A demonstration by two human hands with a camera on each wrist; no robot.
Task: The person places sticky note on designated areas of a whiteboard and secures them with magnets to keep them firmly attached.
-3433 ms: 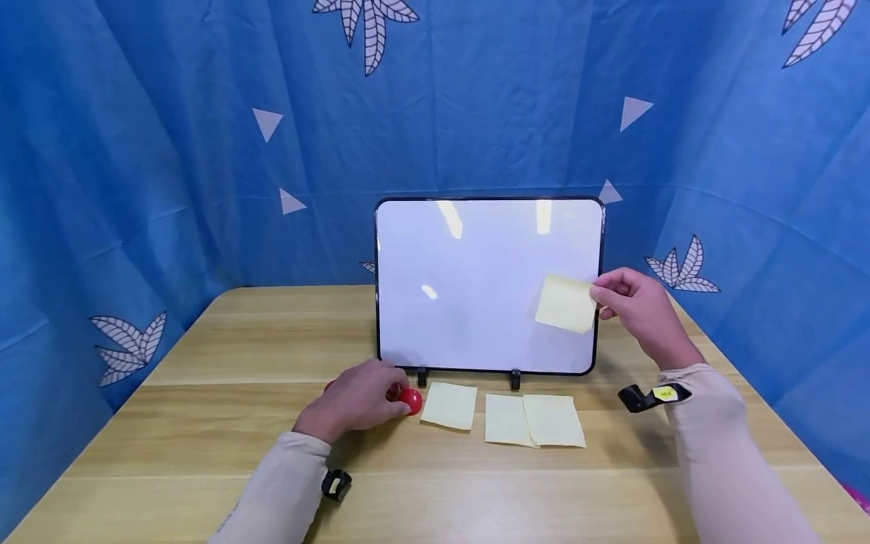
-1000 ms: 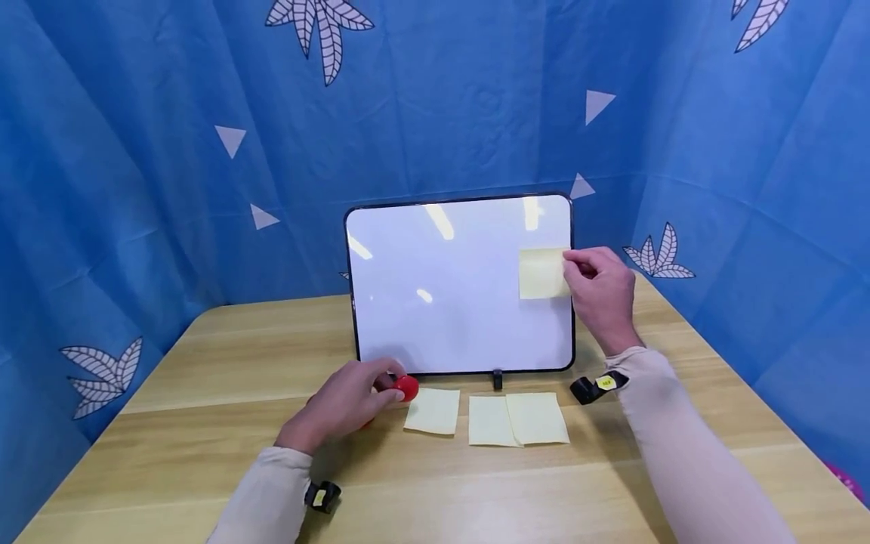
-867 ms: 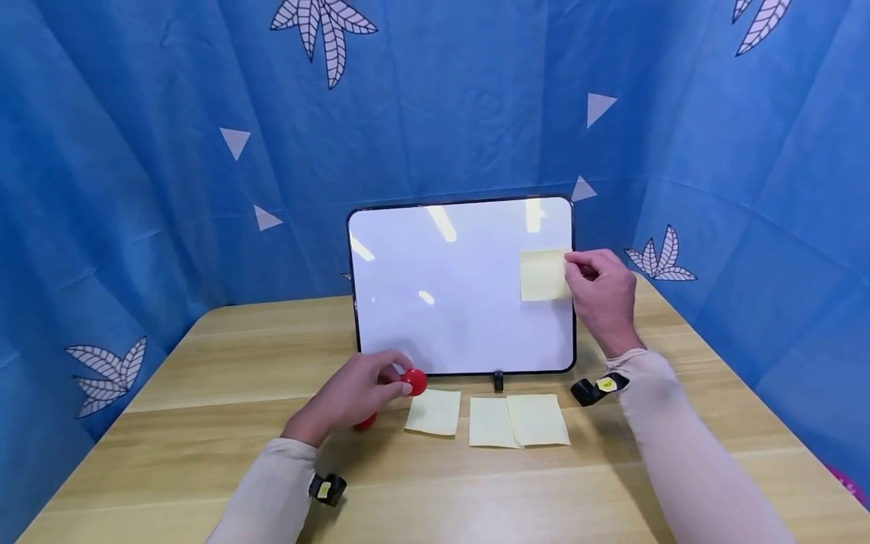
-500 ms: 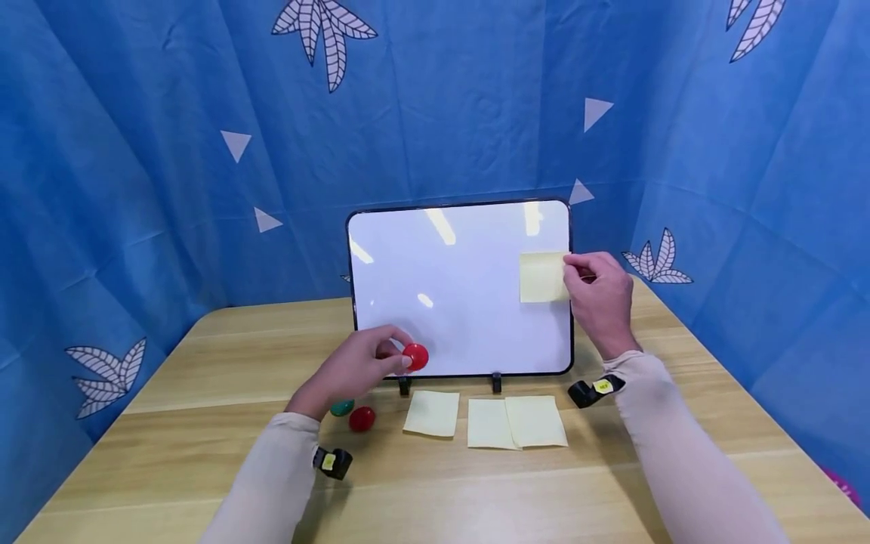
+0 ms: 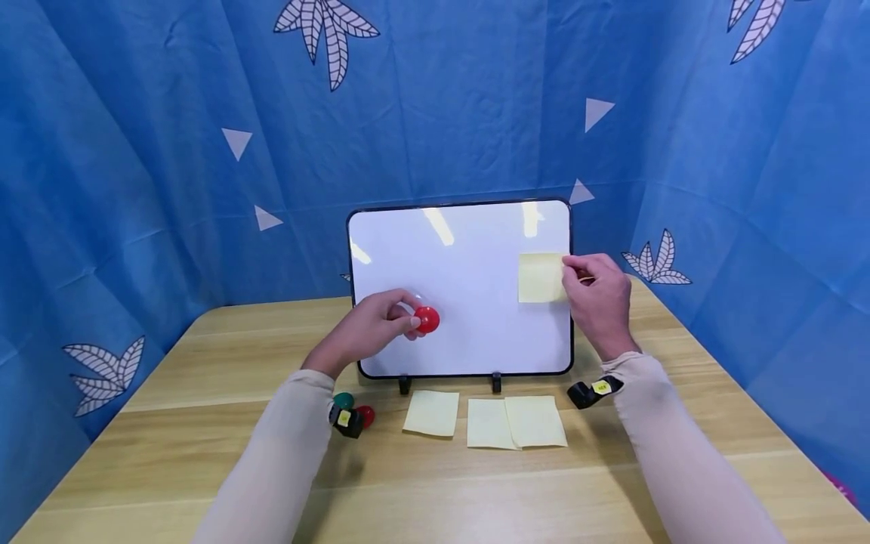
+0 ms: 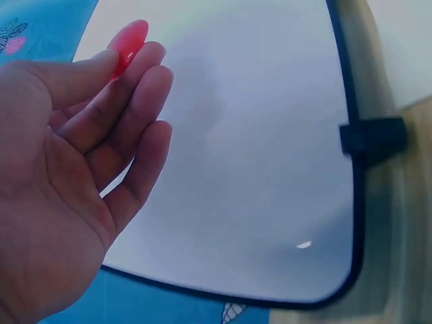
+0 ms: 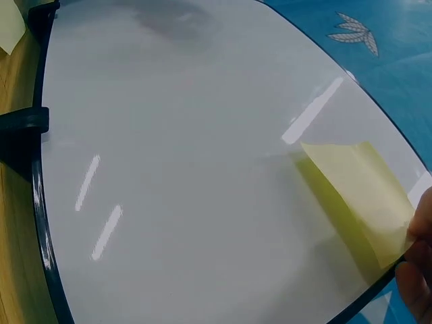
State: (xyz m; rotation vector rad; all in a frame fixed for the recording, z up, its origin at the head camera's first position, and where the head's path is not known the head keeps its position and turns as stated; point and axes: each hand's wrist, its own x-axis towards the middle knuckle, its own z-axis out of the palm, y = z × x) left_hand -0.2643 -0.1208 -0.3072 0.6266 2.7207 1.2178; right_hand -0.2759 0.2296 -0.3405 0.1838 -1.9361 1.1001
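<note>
My left hand (image 5: 376,325) pinches a round red magnet (image 5: 427,319) between thumb and fingers, raised in front of the whiteboard's (image 5: 469,340) left half. In the left wrist view the magnet (image 6: 129,46) shows edge-on at the fingertips. With thumb and forefinger my right hand (image 5: 600,295) pinches the right edge of a yellow sticky note (image 5: 541,278) over the board's right side. The right wrist view shows that note (image 7: 361,196) bowed, its left part casting a shadow on the board.
Three more sticky notes, one left (image 5: 432,413) and two overlapping right (image 5: 537,421), lie on the wooden table before the board's black feet (image 5: 496,382). A green magnet (image 5: 343,400) and another red magnet (image 5: 368,415) lie by my left wrist. Blue curtain (image 5: 462,98) hangs behind.
My left hand has lifted the red magnet off the table and up across the board, uncovering the green and other red magnets. My right hand moved the note slightly up, then held still.
</note>
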